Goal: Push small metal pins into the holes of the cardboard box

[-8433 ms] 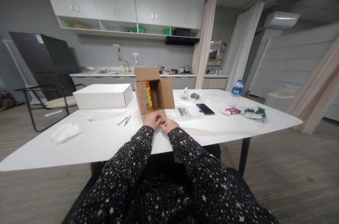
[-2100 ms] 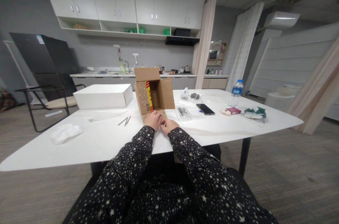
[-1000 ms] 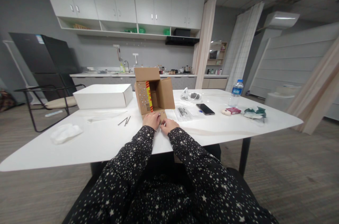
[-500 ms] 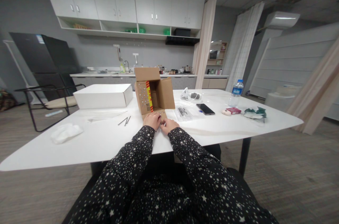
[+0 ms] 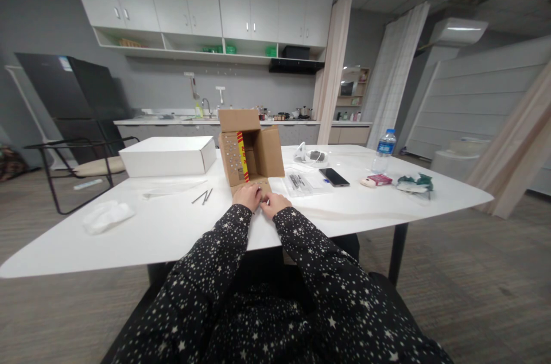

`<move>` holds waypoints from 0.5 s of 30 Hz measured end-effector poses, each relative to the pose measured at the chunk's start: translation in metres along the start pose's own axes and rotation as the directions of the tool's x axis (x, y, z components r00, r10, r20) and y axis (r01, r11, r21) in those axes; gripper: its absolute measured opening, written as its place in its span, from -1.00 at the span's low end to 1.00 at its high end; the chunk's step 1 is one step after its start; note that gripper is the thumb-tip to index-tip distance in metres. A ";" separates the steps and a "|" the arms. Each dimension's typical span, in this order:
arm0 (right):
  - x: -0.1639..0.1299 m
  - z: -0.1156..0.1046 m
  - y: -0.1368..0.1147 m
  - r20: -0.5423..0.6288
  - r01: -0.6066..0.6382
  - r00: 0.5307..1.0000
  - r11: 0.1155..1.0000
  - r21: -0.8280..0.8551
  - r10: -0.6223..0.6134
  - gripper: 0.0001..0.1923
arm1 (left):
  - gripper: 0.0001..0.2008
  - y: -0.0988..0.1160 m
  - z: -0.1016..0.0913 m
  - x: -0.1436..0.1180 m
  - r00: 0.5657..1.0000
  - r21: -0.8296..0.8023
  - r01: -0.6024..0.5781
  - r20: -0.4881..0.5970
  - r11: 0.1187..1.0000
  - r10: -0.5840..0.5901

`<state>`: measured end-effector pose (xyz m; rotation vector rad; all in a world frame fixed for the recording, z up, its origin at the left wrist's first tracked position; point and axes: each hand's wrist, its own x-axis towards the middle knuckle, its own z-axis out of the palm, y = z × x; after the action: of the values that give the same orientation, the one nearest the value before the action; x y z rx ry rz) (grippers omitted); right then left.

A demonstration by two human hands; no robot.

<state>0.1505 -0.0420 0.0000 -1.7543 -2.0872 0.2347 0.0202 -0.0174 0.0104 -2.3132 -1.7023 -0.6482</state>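
Observation:
A small brown cardboard box (image 5: 232, 160) lies on its side with its opening towards me and its flaps spread. Rows of small shiny dots and a yellow-red tape strip (image 5: 243, 156) mark its front-left face. My left hand (image 5: 246, 196) rests at the lower front flap (image 5: 263, 186), fingers curled together. Close beside it, my right hand (image 5: 275, 204) has its fingers pinched at the same spot. Whatever lies between the fingertips is too small and hidden to name. Left of the hands, several dark thin rods (image 5: 204, 197) lie on the table.
On the white table (image 5: 172, 237) stand a white box (image 5: 167, 156) and a water bottle (image 5: 384, 151). A phone (image 5: 334, 177), a clear plastic bag (image 5: 303, 182), a white corded device (image 5: 310, 154), a red-and-white packet (image 5: 377, 181), a green wrapper (image 5: 415, 184) and crumpled white plastic (image 5: 107, 216) lie around.

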 end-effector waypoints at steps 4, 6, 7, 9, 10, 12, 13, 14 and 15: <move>-0.001 0.000 -0.001 -0.001 -0.002 1.000 1.000 -0.009 0.002 -0.73 | -0.72 -0.001 0.000 0.001 1.000 -0.008 0.010 0.014 1.000 -0.009; -0.001 -0.001 -0.001 -0.004 0.003 1.000 1.000 -0.005 -0.003 -0.73 | -0.72 -0.001 0.000 0.001 1.000 -0.011 0.011 0.013 1.000 -0.011; -0.001 -0.001 -0.001 -0.004 0.006 1.000 1.000 -0.002 -0.006 -0.73 | -0.72 -0.001 0.001 0.001 1.000 -0.013 0.012 0.013 1.000 -0.012; -0.002 -0.002 -0.001 -0.002 0.006 1.000 1.000 -0.001 -0.006 -0.73 | -0.73 -0.001 0.001 0.002 1.000 -0.017 0.015 0.014 1.000 -0.015; -0.002 -0.002 -0.001 -0.002 0.006 1.000 1.000 -0.002 -0.006 -0.73 | -0.73 -0.002 0.001 0.002 1.000 -0.018 0.016 0.015 1.000 -0.016; -0.002 -0.002 -0.001 -0.001 0.006 1.000 1.000 -0.004 -0.006 -0.74 | -0.73 -0.002 0.001 0.002 1.000 -0.021 0.019 0.016 1.000 -0.018; -0.002 -0.002 -0.001 -0.001 0.005 1.000 1.000 -0.005 -0.005 -0.74 | -0.74 -0.002 0.001 0.001 1.000 -0.023 0.019 0.016 1.000 -0.019; -0.002 -0.002 -0.001 -0.001 0.005 1.000 1.000 -0.005 -0.005 -0.74 | -0.74 -0.002 0.001 0.001 1.000 -0.026 0.020 0.018 0.999 -0.020; -0.002 -0.002 -0.001 -0.001 0.005 1.000 1.000 -0.005 -0.005 -0.74 | -0.74 -0.002 0.001 0.001 1.000 -0.030 0.022 0.020 0.999 -0.021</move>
<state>0.1509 -0.0442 0.0015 -1.7510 -2.0931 0.2271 0.0192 -0.0154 0.0097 -2.3329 -1.7399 -0.6617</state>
